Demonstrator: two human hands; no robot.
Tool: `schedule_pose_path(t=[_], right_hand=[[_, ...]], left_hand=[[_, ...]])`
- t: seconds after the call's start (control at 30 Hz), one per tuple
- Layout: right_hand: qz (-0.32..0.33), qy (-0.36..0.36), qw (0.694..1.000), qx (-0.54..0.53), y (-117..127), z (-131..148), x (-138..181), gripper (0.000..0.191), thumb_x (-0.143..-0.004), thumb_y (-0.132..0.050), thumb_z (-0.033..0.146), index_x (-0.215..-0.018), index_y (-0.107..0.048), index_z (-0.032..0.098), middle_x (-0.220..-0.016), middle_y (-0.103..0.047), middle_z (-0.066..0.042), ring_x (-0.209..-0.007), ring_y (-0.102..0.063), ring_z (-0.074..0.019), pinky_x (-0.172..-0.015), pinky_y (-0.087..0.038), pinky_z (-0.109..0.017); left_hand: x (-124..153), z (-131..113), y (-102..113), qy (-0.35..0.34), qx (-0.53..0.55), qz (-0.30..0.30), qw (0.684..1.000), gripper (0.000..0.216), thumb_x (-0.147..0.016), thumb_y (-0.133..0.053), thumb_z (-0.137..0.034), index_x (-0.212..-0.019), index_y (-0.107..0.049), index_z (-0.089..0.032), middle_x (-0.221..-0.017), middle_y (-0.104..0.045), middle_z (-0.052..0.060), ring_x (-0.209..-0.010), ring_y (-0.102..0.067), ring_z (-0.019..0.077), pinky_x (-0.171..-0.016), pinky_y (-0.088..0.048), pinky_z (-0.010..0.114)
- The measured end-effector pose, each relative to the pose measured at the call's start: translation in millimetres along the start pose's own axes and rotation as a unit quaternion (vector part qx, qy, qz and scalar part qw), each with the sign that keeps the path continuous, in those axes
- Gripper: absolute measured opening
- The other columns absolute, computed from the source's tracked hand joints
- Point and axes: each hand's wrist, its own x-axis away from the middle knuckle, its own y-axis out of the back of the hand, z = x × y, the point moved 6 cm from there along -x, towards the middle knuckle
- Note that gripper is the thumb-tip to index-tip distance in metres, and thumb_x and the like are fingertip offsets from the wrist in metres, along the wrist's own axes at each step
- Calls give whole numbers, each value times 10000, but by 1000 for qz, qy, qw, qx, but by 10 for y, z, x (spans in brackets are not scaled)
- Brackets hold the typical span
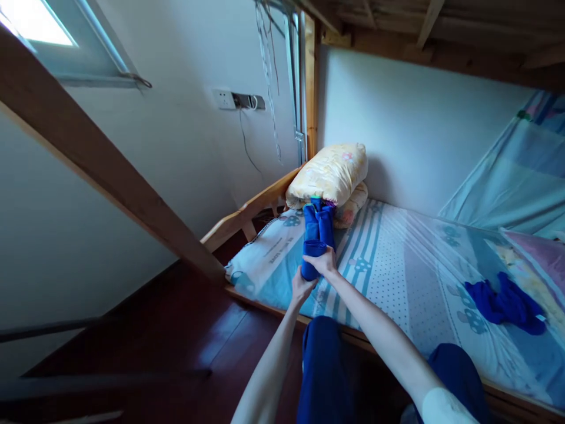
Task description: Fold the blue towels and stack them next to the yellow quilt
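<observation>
Both of my hands are closed around a rolled dark-blue cloth (315, 247) above the near edge of the bed; its exact kind I cannot make out. My left hand (302, 287) grips the lower end from the left. Higher up, my right hand (325, 261) wraps the roll from the right side. Just beyond lie more blue rolled cloths (325, 224), side by side on the mattress (286, 247), their far ends against a folded yellow quilt (331, 174). Some show green at the edges. A crumpled blue cloth (507, 303) lies farther right on the bed.
A wooden bunk frame surrounds the bed, with a slanting beam (110, 165) at left and the upper bunk (419, 35) overhead. Pale netting (521, 176) hangs at right. A wall socket (224, 99) and hanging chains (270, 82) are by the far post.
</observation>
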Motion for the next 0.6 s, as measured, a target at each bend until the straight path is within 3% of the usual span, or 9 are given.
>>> schedule_pose_path(t=[0.2,0.33,0.6], right_hand=[[19,-68,997,10,-274,-191,-124,340,-570,-863,348,-841,-741,183,-925,-804,-80,-881,-755,-293,-842,-621,-388],[26,-87,996,18,-391,-356,-164,360,-560,-860,351,-859,-734,194,-896,-801,-56,-868,-754,-263,-815,-621,-350],[24,-117,992,36,-429,-528,-181,354,-561,-869,351,-850,-735,197,-888,-795,-42,-878,-748,-268,-830,-616,-348]], left_hand=[[-171,341,12,12,19,-19,1000,389,-562,-790,-234,-895,-590,-214,-754,-659,9,-777,-670,264,-727,-531,403],[-206,564,-65,45,3,-1,999,448,-588,-791,-237,-992,-605,-182,-850,-700,45,-889,-691,296,-780,-541,412],[-253,709,-149,81,-6,22,996,483,-611,-798,-204,-1047,-591,-176,-887,-712,42,-924,-693,280,-824,-542,407]])
